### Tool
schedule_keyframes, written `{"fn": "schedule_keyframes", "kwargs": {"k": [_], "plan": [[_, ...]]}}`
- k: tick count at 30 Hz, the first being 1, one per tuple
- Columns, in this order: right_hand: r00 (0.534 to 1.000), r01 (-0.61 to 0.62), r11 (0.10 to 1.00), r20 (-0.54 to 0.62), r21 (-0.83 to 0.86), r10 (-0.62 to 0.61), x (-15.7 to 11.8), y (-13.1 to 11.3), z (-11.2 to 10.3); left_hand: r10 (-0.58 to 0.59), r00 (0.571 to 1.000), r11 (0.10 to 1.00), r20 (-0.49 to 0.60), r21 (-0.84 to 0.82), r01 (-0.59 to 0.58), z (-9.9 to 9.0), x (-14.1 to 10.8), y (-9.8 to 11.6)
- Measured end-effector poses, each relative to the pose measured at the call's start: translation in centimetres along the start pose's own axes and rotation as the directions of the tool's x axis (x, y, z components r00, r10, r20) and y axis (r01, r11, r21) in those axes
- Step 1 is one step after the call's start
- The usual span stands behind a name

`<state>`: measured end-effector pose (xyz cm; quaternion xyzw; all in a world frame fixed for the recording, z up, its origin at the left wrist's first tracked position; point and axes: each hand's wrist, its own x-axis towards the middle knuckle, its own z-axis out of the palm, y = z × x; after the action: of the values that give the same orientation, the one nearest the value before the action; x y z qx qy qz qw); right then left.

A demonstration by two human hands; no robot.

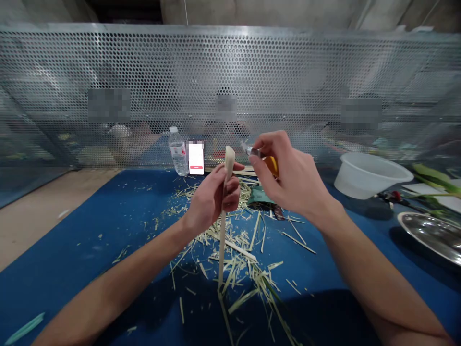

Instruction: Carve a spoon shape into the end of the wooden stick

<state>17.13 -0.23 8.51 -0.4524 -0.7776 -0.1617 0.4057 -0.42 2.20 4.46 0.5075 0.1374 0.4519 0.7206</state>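
Note:
My left hand [216, 197] is closed around a long pale plant stalk [222, 250] in the middle of the view. Its thick, pale top end sticks up above the fingers, and the thin lower part hangs down toward the blue table. To the right, my right hand [284, 168] grips a small knife [272, 166] with a yellow-orange handle. The metal blade points left toward the top of the stalk, with a small gap between them. Below both hands, pale shavings [237, 245] and thin strips lie scattered on the blue table surface [140, 250].
A water bottle [177, 153] and a lit phone [196, 158] stand at a perforated metal screen [201, 62]. A green packet [260, 194] lies behind the shavings. At right are a white plastic bowl [370, 175], a steel dish [432, 233] and green leaves [432, 175].

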Motion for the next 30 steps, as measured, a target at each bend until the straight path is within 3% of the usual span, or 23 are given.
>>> {"fn": "schedule_keyframes", "kwargs": {"k": [6,23,30], "plan": [[0.994,-0.097,0.995,-0.04,0.008,0.098,0.4,0.7,0.3,0.038,0.999,0.999,-0.03,0.038,-0.037,0.2,-0.2,0.1],[0.993,-0.102,0.994,-0.057,0.041,0.105,0.4,1.4,0.9,0.064,0.996,0.997,-0.065,0.058,-0.06,0.5,-0.2,0.2],[0.992,-0.093,0.995,-0.083,0.036,0.096,0.3,1.3,0.9,-0.042,0.999,0.983,-0.029,0.177,0.047,0.1,0.1,-0.2]]}}
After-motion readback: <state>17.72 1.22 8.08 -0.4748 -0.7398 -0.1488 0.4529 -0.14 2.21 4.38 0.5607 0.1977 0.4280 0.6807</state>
